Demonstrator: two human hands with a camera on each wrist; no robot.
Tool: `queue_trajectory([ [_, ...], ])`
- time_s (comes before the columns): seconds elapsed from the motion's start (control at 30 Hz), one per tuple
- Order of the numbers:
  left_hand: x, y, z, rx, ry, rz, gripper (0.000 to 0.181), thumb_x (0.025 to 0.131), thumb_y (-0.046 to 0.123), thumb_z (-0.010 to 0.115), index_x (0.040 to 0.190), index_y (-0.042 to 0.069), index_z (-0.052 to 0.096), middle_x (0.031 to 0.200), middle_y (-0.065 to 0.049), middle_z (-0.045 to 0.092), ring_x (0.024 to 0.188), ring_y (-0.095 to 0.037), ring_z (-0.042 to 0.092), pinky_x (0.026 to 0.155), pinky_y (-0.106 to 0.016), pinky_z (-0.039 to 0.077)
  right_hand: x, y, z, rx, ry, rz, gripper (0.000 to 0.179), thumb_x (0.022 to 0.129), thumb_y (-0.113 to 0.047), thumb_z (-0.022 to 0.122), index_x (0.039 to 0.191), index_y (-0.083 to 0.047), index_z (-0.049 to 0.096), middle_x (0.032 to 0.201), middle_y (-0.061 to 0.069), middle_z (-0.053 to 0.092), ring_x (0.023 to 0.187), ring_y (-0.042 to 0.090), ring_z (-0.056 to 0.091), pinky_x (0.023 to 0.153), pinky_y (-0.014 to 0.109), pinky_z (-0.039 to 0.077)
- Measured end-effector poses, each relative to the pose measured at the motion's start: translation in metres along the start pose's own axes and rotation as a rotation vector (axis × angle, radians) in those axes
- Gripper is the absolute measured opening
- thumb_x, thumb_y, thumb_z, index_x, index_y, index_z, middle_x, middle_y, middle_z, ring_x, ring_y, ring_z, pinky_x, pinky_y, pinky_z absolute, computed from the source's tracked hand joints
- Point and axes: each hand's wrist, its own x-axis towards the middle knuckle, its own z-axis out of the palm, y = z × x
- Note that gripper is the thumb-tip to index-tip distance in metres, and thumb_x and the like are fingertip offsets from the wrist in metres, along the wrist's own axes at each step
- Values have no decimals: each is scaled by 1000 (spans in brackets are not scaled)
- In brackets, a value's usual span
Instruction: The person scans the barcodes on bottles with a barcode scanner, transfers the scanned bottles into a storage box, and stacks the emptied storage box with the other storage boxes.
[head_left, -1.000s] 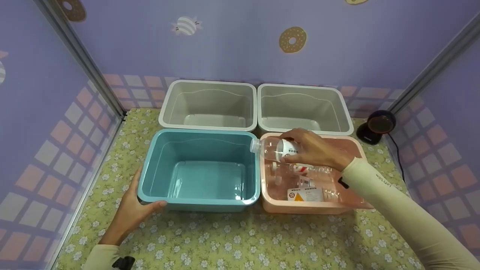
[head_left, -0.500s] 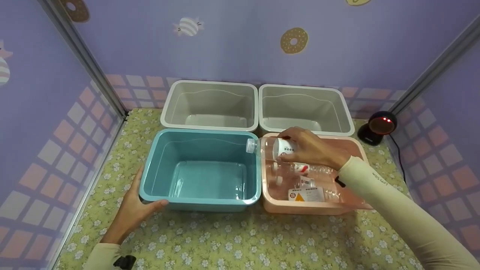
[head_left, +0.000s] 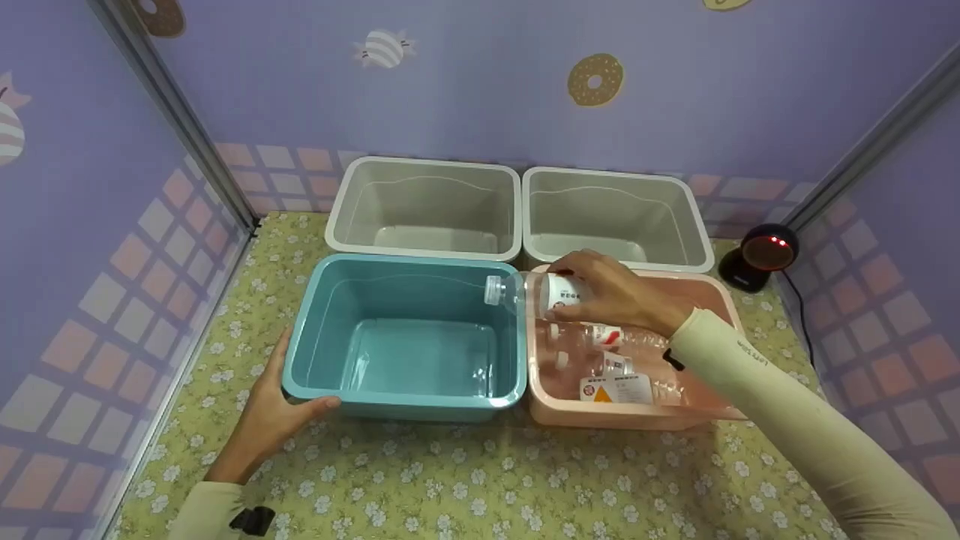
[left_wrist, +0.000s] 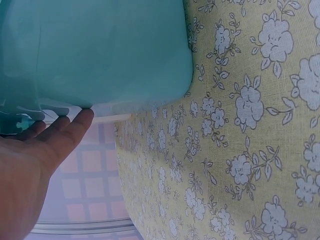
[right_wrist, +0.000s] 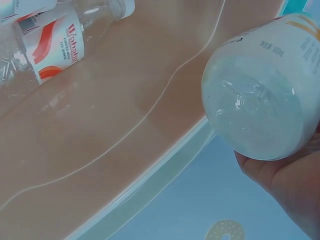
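Note:
A clear plastic bottle with a white label lies sideways in my right hand, which grips it around the label. Its cap points left over the right rim of the teal bin. The bottle's round base faces the right wrist camera. Below this hand, the pink bin holds several clear bottles, some with red-and-white labels, and a white label with an orange triangle. My left hand rests on the teal bin's front left corner, thumb along the front rim, straight fingers against its outer side.
Two grey bins, a left one and a right one, stand behind the coloured ones against the wall. A black scanner-like device with red lights and a cable stands at the back right. Flowered cloth covers the table.
My right hand has moved left with the bottle, bringing its cap from the teal bin's right rim to over its inside. Red lights have come on in the black device. My left hand stays put.

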Motion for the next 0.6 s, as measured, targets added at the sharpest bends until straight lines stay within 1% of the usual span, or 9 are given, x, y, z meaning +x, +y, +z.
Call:
queue_trajectory([
  [0.07, 0, 0, 0, -1, 3, 6, 130, 91, 23, 93, 179, 27, -3, 178, -29, 20, 155, -57, 36, 118, -75, 37, 3, 24, 7, -32, -26, 28, 58, 91, -37, 91, 129, 2, 71, 116, 17, 73, 99, 31, 66, 84, 42, 56],
  [0.1, 0, 0, 0, -2, 2, 6, 130, 91, 23, 93, 179, 27, -3, 178, -29, 20, 154, -57, 36, 117, -75, 37, 5, 38, 11, -38, -38, 42, 60, 89, -37, 92, 131, 0, 72, 119, 16, 74, 101, 31, 67, 86, 44, 56],
  [0.13, 0, 0, 0, -3, 3, 8, 130, 91, 22, 93, 179, 26, -3, 178, -30, 20, 154, -57, 37, 117, -75, 38, 6, 44, 12, -31, -46, 42, 63, 88, -40, 93, 133, -2, 72, 121, 13, 74, 104, 29, 67, 88, 45, 56],
  [0.3, -1, 0, 1, -7, 2, 8, 130, 92, 23, 93, 179, 27, -3, 178, -29, 20, 155, -57, 36, 117, -74, 39, 12, 42, 16, -53, -55, 86, 67, 84, -40, 97, 137, -6, 73, 124, 7, 74, 107, 25, 67, 91, 46, 55],
  [0.37, 0, 0, 1, -7, 1, 8, 130, 92, 23, 93, 179, 29, -3, 179, -28, 19, 155, -57, 36, 117, -74, 39, 14, 40, 16, -69, -57, 89, 68, 84, -39, 98, 137, -5, 73, 124, 9, 74, 109, 26, 67, 92, 45, 56],
  [0.47, 0, 0, 1, -10, 1, 8, 130, 92, 23, 93, 179, 31, -3, 179, -27, 20, 155, -56, 37, 116, -73, 40, 16, 38, 18, -88, -56, 69, 67, 84, -38, 97, 136, -4, 73, 127, 11, 74, 114, 29, 68, 99, 48, 56],
  [0.6, 0, 0, 0, -9, -4, 0, 129, 93, 23, 92, 179, 29, -4, 179, -28, 21, 154, -56, 37, 116, -74, 40, 20, 36, 20, -91, -60, 64, 66, 84, -35, 97, 136, -2, 72, 128, 13, 74, 117, 31, 68, 102, 50, 56],
])
